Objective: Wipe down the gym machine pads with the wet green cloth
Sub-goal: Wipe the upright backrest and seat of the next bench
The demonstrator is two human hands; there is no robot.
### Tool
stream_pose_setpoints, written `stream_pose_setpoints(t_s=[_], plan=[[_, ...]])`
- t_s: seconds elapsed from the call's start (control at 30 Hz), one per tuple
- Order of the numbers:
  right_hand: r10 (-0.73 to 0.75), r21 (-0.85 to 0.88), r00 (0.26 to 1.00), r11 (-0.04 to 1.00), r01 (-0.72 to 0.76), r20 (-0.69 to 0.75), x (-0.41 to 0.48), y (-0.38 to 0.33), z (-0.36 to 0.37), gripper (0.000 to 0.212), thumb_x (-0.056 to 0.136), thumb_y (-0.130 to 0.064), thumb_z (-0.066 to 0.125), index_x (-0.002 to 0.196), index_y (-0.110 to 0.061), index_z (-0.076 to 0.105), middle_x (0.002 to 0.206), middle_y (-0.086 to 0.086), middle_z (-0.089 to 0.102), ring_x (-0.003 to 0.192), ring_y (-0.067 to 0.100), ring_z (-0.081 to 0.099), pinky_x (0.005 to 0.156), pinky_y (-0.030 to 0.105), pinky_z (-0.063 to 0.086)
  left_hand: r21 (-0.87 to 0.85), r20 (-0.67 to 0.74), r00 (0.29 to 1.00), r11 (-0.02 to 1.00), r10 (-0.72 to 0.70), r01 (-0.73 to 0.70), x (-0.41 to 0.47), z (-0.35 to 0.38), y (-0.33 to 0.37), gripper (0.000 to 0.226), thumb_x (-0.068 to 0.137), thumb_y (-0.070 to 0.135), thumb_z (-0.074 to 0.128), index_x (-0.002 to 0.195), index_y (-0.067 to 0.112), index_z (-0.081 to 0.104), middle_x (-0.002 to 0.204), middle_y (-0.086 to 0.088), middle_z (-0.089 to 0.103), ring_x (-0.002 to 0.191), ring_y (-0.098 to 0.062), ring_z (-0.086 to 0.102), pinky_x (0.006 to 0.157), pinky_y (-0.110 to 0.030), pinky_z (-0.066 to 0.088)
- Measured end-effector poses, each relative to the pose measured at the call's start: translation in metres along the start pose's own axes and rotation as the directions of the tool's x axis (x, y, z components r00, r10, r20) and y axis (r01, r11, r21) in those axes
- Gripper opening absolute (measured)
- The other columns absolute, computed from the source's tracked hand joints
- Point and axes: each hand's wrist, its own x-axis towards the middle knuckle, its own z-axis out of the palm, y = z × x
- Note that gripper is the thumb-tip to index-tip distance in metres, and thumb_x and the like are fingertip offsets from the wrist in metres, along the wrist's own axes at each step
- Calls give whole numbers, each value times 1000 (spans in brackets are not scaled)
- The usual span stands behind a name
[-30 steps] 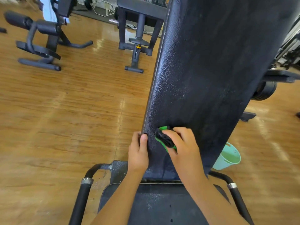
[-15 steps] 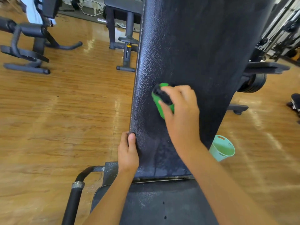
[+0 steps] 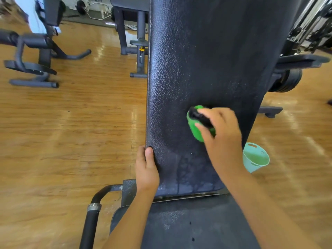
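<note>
The upright back pad (image 3: 206, 60) of black textured vinyl fills the centre of the frame from the top edge down to its joint with the seat pad (image 3: 188, 225), which occupies the bottom centre. The green cloth (image 3: 195, 130) is bunched into a wad and lies pressed against the face of the back pad, slightly right of centre in the frame; a dark patch shows on the side of the wad facing the camera. The right hand (image 3: 222, 133) grips the cloth, with the fingers curled over its top and the thumb along its lower side. The left hand (image 3: 146, 168) grips the left stitched edge of the back pad in the lower centre of the frame: the thumb lies on the front face and the fingers wrap behind the edge. Wet streaks (image 3: 185, 177) run down the lower part of the back pad, below the cloth. A black handle bar (image 3: 91, 216) with a metal collar curves out at the lower left. A pale teal bucket (image 3: 256, 159) stands on the wooden floor (image 3: 71, 141) at the right, partly hidden behind the right forearm. Other gym benches (image 3: 36, 56) stand at the upper left, and a weight plate (image 3: 289, 79) is visible at the right edge of the pad.
</note>
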Motion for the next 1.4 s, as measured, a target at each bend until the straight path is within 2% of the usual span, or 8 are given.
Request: stream_pose_setpoints(t_s=[0.13, 0.3, 0.4, 0.5, 0.67, 0.9, 1.03, 1.4], plan=[[149, 64, 982, 988, -142, -118, -2, -6, 5, 27, 85, -22, 65, 107, -5, 67, 102, 11, 59, 94, 21, 52, 87, 4, 30, 21, -25, 999, 999, 27, -26, 2, 1, -3, 37, 89, 56, 26, 80, 26, 45, 72, 25, 55, 66, 1, 45, 64, -20, 38], [106, 48, 993, 993, -108, 43, -70, -3, 26, 27, 80, -14, 77, 105, -8, 68, 101, 7, 59, 94, 20, 56, 83, 16, 42, 32, -73, 996, 998, 52, -50, 4, 3, -6, 43, 85, 61, 25, 80, 23, 45, 71, 16, 52, 66, -3, 43, 66, -35, 35], [107, 61, 987, 991, -115, 122, -91, 6, 25, 28, 79, -19, 79, 104, -10, 69, 101, 2, 59, 94, 17, 56, 82, 19, 48, 44, -90, 995, 998, 49, -46, 4, 3, -7, 63, 84, 65, 24, 93, 9, 51, 85, 2, 55, 80, -18, 50, 78, -45, 41], [139, 129, 987, 980, -149, 83, -72, 2, 16, 30, 87, -35, 63, 100, -10, 71, 97, 3, 59, 91, 15, 52, 84, 7, 38, 47, -88, 996, 999, 29, -25, 3, 3, -7, 80, 82, 67, 23, 111, -1, 53, 104, -10, 60, 103, -32, 54, 93, -47, 41], [226, 108, 963, 971, -211, -146, 3, 15, -7, 27, 82, -16, 70, 108, -8, 69, 103, 10, 61, 96, 24, 56, 87, 14, 37, 51, -79, 996, 997, -50, 54, 2, 2, -4, 94, 79, 73, 23, 130, -2, 48, 130, -20, 54, 125, -34, 46, 107, -53, 35], [264, 148, 958, 958, -247, -109, -43, 20, 7, 28, 87, -24, 64, 110, -8, 66, 105, 7, 60, 99, 20, 55, 91, 17, 39, 26, -48, 999, 999, 24, -22, 2, 2, 0, 60, 85, 63, 23, 103, 17, 58, 99, 0, 61, 92, -1, 55, 87, -25, 43], [318, 113, 948, 941, -318, 24, -93, 27, 10, 26, 84, -20, 69, 108, -11, 66, 103, 1, 60, 97, 17, 56, 90, 3, 34, 35, -59, 998, 999, 15, -13, -2, 4, 8, 25, 97, 40, 25, 87, 35, 48, 87, 14, 53, 79, 19, 51, 72, -2, 38], [332, 146, 937, 938, -314, -113, -12, 38, -17, 29, 84, -14, 72, 112, -10, 67, 105, 6, 62, 96, 15, 55, 83, 16, 40, 61, -95, 995, 998, 26, -20, -6, 9, 12, 34, 106, 19, 21, 89, 37, 44, 89, 19, 49, 77, 29, 46, 70, 4, 33]])
